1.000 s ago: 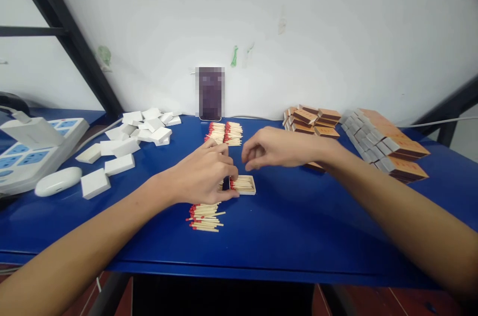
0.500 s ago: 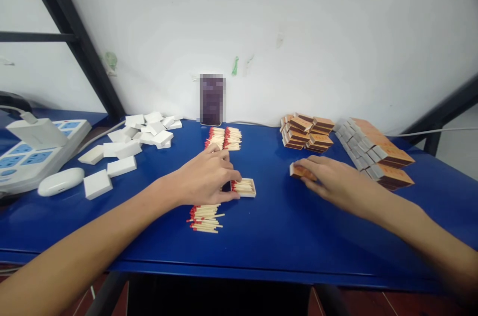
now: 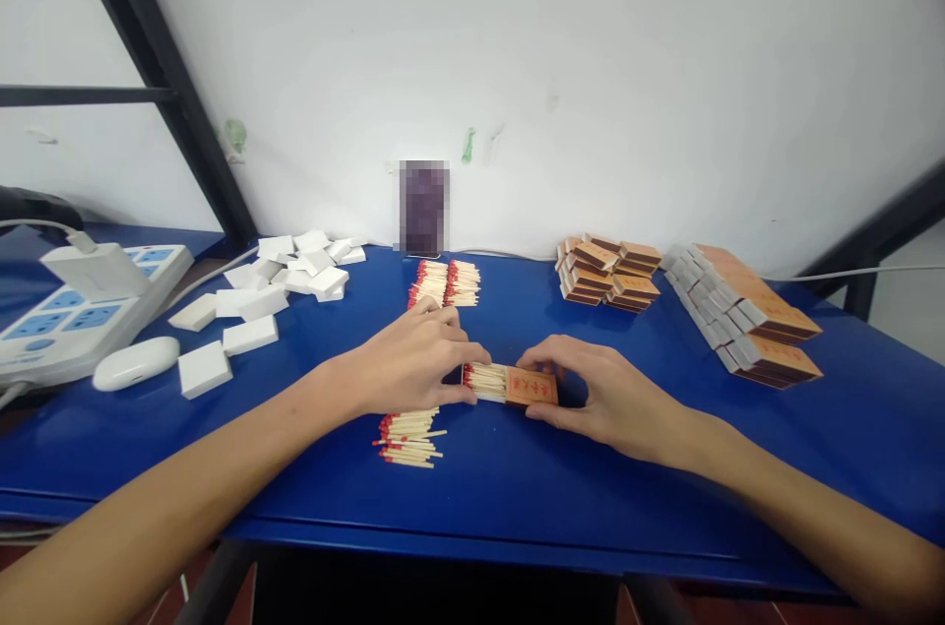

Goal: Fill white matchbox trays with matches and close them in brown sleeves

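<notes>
Holding two matchbox parts end to end on a blue counter [image 3: 509, 497]. Pinching the left end of a white tray [image 3: 489, 399] in the left hand [image 3: 419, 361], with thumb and fingers set narrow about the sides. Filled, that tray, with red-tipped matches [image 3: 485, 377] laid lengthwise, heads toward the left hand. Gripping an orange printed sleeve [image 3: 532, 387] in the right hand [image 3: 605, 401], with thumb on the near side and fingers on the far side. Meeting the tray's right end with the sleeve's left end; impossible to tell whether any overlap exists. Showing a loose spread of matches [image 3: 409, 440] on the near side of the left hand and, beyond it, two side-by-side match bundles [image 3: 463, 282]. Flanked on the left by scattered white box pieces [image 3: 251, 335], a rounded white case [image 3: 137, 364] and a power strip [image 3: 44, 344]. Flanked on the right by a stack of orange sleeves [image 3: 609, 273] and a larger block of grey-ended boxes [image 3: 775, 315]. Backed by a white wall [image 3: 627, 64], with a blurred dark panel [image 3: 424, 210] upright against it.
</notes>
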Demonstrator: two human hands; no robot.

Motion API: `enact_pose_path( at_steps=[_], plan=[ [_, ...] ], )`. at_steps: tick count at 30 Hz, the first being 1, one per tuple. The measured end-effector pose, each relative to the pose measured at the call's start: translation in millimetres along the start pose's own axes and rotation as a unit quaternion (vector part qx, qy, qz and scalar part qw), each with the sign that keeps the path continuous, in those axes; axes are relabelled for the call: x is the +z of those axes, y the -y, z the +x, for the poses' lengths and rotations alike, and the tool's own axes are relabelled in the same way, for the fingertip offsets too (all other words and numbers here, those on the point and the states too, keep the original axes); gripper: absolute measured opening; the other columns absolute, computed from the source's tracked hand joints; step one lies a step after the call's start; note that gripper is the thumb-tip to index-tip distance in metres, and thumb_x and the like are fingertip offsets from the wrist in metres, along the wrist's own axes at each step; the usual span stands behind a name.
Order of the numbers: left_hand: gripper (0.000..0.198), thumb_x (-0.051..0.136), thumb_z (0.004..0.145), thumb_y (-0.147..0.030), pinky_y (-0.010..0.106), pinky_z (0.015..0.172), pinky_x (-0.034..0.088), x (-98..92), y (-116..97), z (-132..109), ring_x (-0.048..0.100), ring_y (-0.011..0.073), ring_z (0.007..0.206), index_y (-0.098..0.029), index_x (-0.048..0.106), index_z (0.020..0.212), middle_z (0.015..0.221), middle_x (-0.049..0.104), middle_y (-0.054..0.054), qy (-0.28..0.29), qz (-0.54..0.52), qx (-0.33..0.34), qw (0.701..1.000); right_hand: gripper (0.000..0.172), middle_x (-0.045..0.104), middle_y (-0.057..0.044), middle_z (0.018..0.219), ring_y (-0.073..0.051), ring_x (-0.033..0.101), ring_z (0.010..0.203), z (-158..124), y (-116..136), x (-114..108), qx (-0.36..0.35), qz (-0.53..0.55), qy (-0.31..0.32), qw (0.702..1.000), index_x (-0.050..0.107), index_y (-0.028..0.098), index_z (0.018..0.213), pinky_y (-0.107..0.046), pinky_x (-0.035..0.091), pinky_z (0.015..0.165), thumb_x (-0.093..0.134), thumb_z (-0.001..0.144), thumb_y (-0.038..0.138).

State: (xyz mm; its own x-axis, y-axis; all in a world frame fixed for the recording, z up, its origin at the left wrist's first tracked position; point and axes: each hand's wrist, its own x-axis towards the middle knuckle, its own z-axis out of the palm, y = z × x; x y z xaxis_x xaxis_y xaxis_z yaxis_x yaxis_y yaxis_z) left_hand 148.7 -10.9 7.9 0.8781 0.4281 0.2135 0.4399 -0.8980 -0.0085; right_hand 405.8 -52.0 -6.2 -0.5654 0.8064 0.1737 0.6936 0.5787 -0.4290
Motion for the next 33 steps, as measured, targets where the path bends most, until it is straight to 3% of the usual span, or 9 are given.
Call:
enact_pose_path(
  at_steps=[13, 16, 22, 33],
  plan=[
    [0.038, 0.067, 0.083, -0.048, 0.033, 0.082, 0.033, 4.6, -6, 2, 0.054, 0.0186, 0.091, -0.022, 0.068, 0.111, 0.092, 0.072, 0.002, -0.012, -0.075, 0.004, 0.997, 0.028, 0.066, -0.005, 0.105, -0.019, 0.061, 0.092, 5, 1, 10, -0.028, 0.047, 0.003, 0.999, 0.06, 0.023, 0.107, -0.032, 0.049, 0.079, 0.066, 0.084, 0.038],
    [0.04, 0.072, 0.079, -0.046, 0.031, 0.082, 0.034, 2.2, -5, 2, 0.055, 0.0176, 0.093, -0.023, 0.068, 0.113, 0.09, 0.072, 0.001, 0.006, -0.106, -0.004, 0.994, 0.028, 0.066, -0.005, 0.106, -0.019, 0.061, 0.094, 7, 3, 12, -0.035, 0.064, 0.001, 0.997, 0.06, 0.022, 0.108, -0.033, 0.049, 0.082, 0.065, 0.085, 0.037],
    [0.023, 0.067, 0.086, -0.038, 0.033, 0.081, 0.031, -0.6, -9, 3, 0.054, 0.0164, 0.089, -0.022, 0.07, 0.102, 0.082, 0.072, -0.002, 0.005, -0.078, 0.024, 0.997, 0.024, 0.067, -0.004, 0.104, -0.017, 0.061, 0.092, 6, 4, 13, -0.056, 0.115, 0.01, 0.992, 0.061, 0.022, 0.104, -0.032, 0.049, 0.083, 0.066, 0.085, 0.035],
    [0.017, 0.064, 0.089, -0.036, 0.034, 0.08, 0.031, 0.0, -10, 6, 0.056, 0.0159, 0.087, -0.023, 0.071, 0.097, 0.09, 0.074, -0.001, 0.008, -0.098, 0.048, 0.994, 0.02, 0.068, -0.005, 0.104, -0.018, 0.063, 0.094, -4, 13, 13, -0.051, 0.128, -0.013, 0.99, 0.062, 0.022, 0.101, -0.033, 0.052, 0.083, 0.068, 0.084, 0.032]
  ],
)
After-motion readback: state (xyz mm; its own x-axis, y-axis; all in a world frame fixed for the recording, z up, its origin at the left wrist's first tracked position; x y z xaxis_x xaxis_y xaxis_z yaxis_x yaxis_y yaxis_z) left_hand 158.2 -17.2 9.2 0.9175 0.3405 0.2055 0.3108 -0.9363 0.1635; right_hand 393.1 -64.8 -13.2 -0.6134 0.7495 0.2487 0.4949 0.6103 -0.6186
